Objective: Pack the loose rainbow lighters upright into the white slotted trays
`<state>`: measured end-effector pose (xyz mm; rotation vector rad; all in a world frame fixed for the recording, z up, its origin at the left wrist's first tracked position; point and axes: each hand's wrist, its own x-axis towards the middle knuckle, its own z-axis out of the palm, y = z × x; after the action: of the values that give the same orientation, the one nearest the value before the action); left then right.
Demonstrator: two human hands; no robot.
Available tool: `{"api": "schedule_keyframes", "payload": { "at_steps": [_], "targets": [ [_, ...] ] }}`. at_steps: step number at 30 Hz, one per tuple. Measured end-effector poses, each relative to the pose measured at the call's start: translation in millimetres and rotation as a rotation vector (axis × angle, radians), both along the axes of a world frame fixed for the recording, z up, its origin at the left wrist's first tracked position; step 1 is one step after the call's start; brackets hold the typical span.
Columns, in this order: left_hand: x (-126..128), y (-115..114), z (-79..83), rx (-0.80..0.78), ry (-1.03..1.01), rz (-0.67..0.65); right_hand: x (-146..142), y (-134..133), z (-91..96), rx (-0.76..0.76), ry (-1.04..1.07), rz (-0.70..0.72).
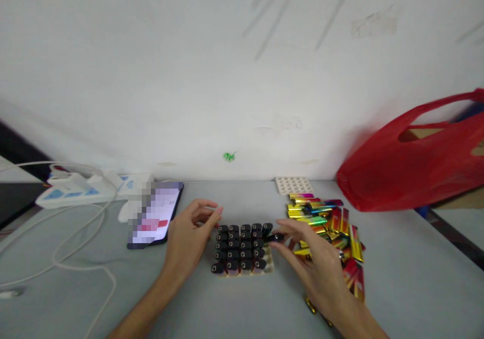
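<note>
A pale tray (269, 264) with holes stands on the desk, filled with rows of small upright black-topped pieces (233, 244), each with a round mark on top. My right hand (317, 256) is at the tray's right side, thumb and forefinger pinching another small black piece (277, 237) beside the back right rows. My left hand (191, 230) rests at the tray's left, fingers loosely curved and apart, nothing visible in them. Shiny gold, red and multicoloured metallic casings (335, 220) lie in a loose pile behind and right of my right hand, which partly covers them.
A second white tray with holes (294, 185) lies by the wall (242, 76). At left are a phone (161, 215), a power strip (94, 190) and loose white cables (56, 258). A red plastic bag (412, 157) stands at back right.
</note>
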<state>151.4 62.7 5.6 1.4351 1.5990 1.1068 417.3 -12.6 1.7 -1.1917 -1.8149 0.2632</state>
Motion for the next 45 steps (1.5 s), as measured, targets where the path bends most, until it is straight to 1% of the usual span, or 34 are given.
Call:
{"api": "schedule_keyframes", "payload": {
  "at_steps": [2,5,7,13,16,18,21,24,26,28,30,34,39,43,45],
  "targets": [
    [0,0,0.0,0.010,0.006,-0.009,1,0,-0.8,-0.023,0.000,-0.008],
    [-1,-1,-0.3,0.033,0.022,-0.015,2,0,0.5,-0.002,-0.031,0.092],
    [-1,-1,-0.5,0.039,0.028,-0.016,2,0,2.3,0.004,-0.029,0.128],
    [-1,-1,-1.0,0.025,0.012,-0.023,-2,-1,9.4,-0.061,-0.012,0.121],
    [-2,-2,-1.8,0.027,0.021,-0.039,-2,-2,12.6,-0.065,-0.011,0.080],
    [-2,-2,-2.3,0.027,0.027,-0.052,-1,0,12.4,-0.062,-0.007,0.004],
    [-1,-3,-2.7,0.036,0.045,-0.067,6,6,6.8,-0.053,-0.071,-0.202],
    [1,-3,-2.2,0.054,0.064,-0.081,20,15,-3.2,-0.054,-0.254,-0.450],
    [2,-4,-1.6,0.063,0.070,-0.087,30,20,-10.8,-0.080,-0.404,-0.576],
    [2,-4,-0.9,0.066,0.074,-0.089,41,23,-18.2,-0.120,-0.518,-0.658],
    [2,-5,-0.1,0.060,0.073,-0.093,50,26,-24.4,-0.153,-0.572,-0.691],
    [2,-5,0.2,0.060,0.079,-0.093,59,29,-28.3,-0.152,-0.555,-0.685],
    [2,-5,-0.7,0.069,0.078,-0.092,61,30,-21.7,-0.123,-0.522,-0.672],
    [2,-5,-0.5,0.066,0.072,-0.092,60,31,-16.0,-0.098,-0.456,-0.617],
    [2,-5,-0.5,0.068,0.070,-0.093,57,30,-11.5,-0.086,-0.414,-0.551]
  ]
}}
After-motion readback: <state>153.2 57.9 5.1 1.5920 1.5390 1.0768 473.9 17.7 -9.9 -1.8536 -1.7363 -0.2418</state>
